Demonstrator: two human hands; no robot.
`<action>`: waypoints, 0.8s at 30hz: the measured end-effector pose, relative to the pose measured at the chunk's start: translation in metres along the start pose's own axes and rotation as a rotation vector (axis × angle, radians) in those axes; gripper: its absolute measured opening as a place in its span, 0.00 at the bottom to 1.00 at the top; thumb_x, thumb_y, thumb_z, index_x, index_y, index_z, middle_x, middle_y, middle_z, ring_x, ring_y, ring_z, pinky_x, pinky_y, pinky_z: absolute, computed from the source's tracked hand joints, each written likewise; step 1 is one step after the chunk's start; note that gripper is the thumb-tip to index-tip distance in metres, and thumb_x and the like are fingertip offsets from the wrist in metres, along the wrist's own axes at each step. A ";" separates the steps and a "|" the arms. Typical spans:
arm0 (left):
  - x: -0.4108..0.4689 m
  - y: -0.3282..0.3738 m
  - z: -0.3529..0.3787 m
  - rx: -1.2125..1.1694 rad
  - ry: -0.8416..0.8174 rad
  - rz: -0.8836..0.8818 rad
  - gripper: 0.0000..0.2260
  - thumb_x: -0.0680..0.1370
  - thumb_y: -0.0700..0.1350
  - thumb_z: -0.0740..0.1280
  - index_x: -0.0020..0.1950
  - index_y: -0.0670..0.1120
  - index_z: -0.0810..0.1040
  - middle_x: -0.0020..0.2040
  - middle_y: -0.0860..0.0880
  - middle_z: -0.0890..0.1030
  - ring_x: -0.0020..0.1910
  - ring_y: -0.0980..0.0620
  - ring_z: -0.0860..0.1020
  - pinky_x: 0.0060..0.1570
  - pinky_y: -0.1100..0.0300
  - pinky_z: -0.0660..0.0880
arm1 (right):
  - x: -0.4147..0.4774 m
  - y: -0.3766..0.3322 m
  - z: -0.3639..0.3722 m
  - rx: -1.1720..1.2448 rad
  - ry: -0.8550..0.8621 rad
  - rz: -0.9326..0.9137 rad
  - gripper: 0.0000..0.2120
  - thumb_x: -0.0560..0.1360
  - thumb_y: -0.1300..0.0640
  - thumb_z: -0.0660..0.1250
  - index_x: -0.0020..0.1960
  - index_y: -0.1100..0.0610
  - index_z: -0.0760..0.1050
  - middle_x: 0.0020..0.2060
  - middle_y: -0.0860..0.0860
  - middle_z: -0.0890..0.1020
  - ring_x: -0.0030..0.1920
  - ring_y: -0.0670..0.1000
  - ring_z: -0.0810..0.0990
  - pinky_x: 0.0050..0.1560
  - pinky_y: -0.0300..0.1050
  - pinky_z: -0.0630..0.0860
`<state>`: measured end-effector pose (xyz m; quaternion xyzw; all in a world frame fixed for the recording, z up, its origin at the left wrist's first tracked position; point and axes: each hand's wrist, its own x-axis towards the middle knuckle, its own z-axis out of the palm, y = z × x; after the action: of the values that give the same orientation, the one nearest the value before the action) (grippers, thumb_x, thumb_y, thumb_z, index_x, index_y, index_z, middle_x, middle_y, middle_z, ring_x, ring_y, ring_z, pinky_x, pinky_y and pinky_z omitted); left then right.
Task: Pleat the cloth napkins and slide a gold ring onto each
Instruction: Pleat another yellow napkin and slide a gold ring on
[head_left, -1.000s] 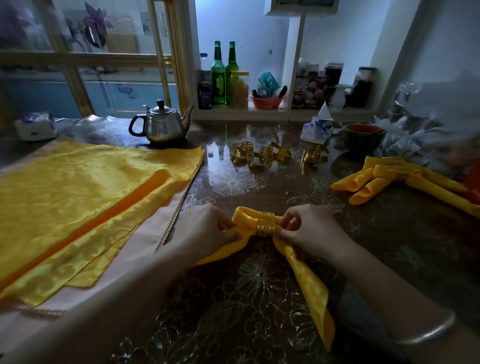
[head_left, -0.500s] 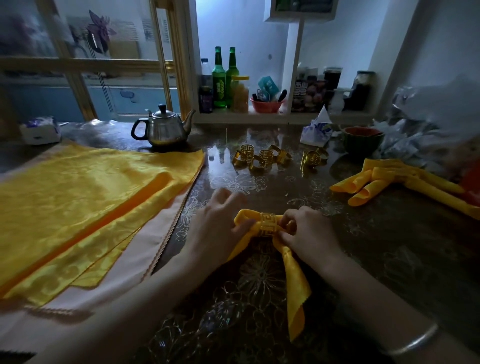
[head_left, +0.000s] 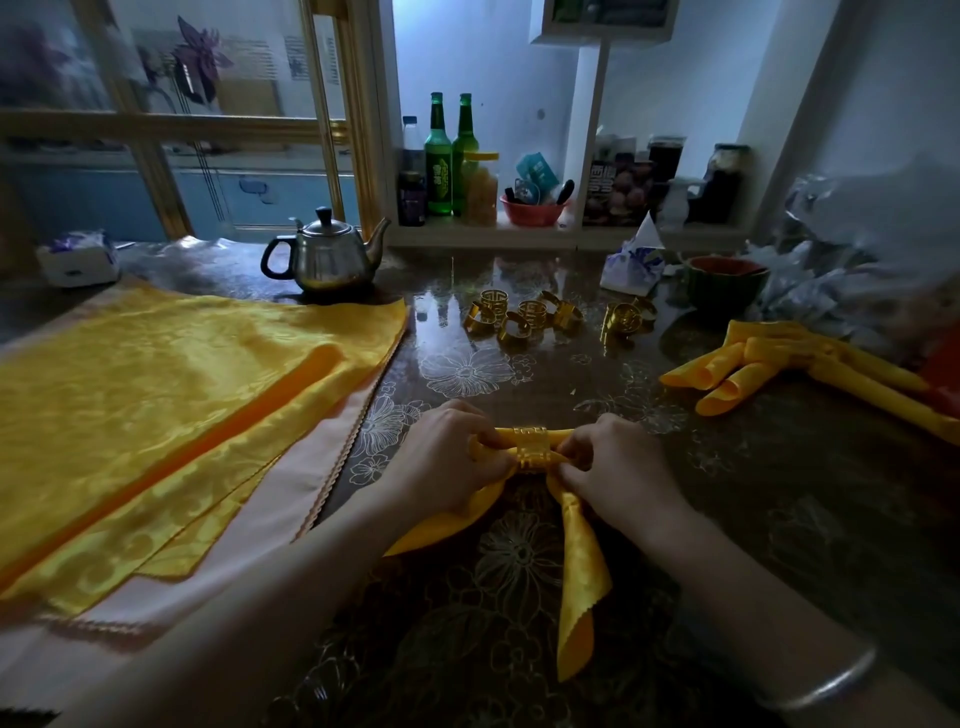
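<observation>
Now left hand (head_left: 447, 457) fingers, raised half a second ago, curl down. Both grips pinch napkin (head_left: 579, 571) loops either side of gold ring (head_left: 531, 449), right hand (head_left: 618, 470) included. Napkin lies centre-front on bench (head_left: 779, 493), loops running left-right, tails pointing toward person. Red bowl (head_left: 532, 214) on shelf (head_left: 571, 240) holds utensils (head_left: 563, 191).

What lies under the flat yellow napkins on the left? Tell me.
A pale pink cloth with a scalloped edge shows beneath the yellow napkins; the rest under them is covered.
</observation>
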<state>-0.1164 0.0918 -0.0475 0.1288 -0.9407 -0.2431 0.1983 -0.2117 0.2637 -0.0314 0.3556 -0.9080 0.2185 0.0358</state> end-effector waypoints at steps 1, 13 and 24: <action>0.001 0.000 -0.001 0.004 -0.006 -0.004 0.11 0.70 0.54 0.75 0.50 0.52 0.85 0.55 0.53 0.80 0.51 0.57 0.77 0.49 0.64 0.71 | 0.000 -0.001 0.000 -0.003 0.003 -0.001 0.09 0.74 0.51 0.72 0.54 0.50 0.81 0.48 0.46 0.74 0.48 0.44 0.74 0.47 0.36 0.73; -0.012 0.028 -0.006 0.398 0.055 -0.044 0.20 0.74 0.62 0.68 0.59 0.52 0.72 0.56 0.53 0.75 0.46 0.51 0.77 0.41 0.57 0.73 | 0.004 -0.001 -0.002 -0.038 -0.001 -0.014 0.08 0.73 0.52 0.72 0.51 0.51 0.80 0.48 0.47 0.73 0.48 0.46 0.75 0.48 0.40 0.76; -0.008 0.026 -0.009 0.327 -0.220 -0.231 0.22 0.67 0.70 0.69 0.43 0.51 0.82 0.39 0.54 0.81 0.38 0.54 0.79 0.39 0.57 0.79 | 0.010 0.018 -0.016 -0.059 -0.064 0.030 0.11 0.71 0.49 0.74 0.50 0.51 0.81 0.55 0.48 0.69 0.53 0.46 0.72 0.48 0.40 0.74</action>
<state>-0.1096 0.1127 -0.0296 0.2389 -0.9625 -0.1212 0.0421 -0.2320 0.2760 -0.0218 0.3474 -0.9200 0.1808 0.0138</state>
